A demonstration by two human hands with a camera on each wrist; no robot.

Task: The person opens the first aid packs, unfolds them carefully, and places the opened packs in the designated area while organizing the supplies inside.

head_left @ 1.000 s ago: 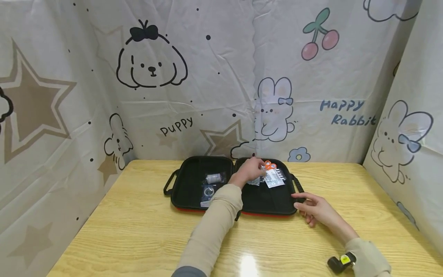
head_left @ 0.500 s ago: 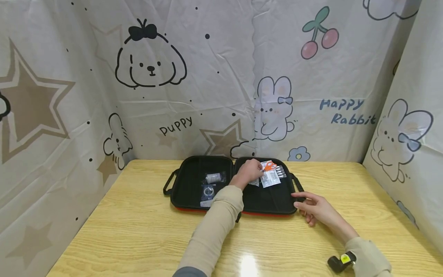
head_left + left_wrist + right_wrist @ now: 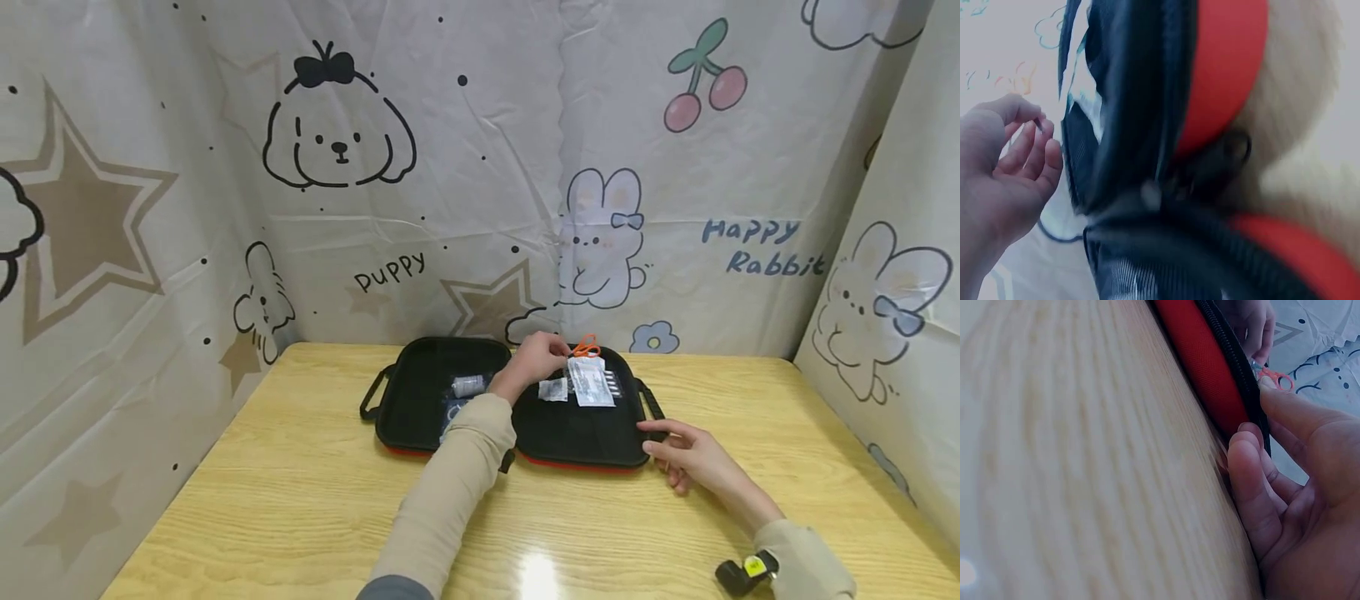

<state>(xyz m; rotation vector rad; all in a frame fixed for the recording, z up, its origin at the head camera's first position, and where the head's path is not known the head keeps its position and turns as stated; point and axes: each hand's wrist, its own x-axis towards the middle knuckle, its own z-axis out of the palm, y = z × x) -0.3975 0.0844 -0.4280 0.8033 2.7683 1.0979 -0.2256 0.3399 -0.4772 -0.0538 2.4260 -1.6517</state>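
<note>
A black zippered case [image 3: 577, 437] with red sides lies spread open on the table. Over the back of its right half, my left hand [image 3: 538, 357] pinches a pair of scissors with orange handles [image 3: 587, 347] by the blade end, handles pointing right. Close below the scissors are a white sachet [image 3: 592, 382], a smaller packet [image 3: 553, 389] and a strip of white items [image 3: 612, 383] inside the case. My right hand [image 3: 693, 458] holds the case's front right corner, thumb on the zippered edge [image 3: 1235, 353] and fingers against the red side [image 3: 1200, 356].
In the left half lie a bagged white roll [image 3: 468, 385] and a clear packet [image 3: 453, 410], partly behind the left sleeve [image 3: 457, 467]. Black carry handles stick out at the left [image 3: 372, 396] and right [image 3: 649, 400]. A printed curtain [image 3: 480, 167] hangs behind the wooden table [image 3: 285, 500].
The left hand has lifted the scissors up and back, off the sachet. The small packet shows more fully now. The right hand stays on the case corner, and the view has shifted slightly.
</note>
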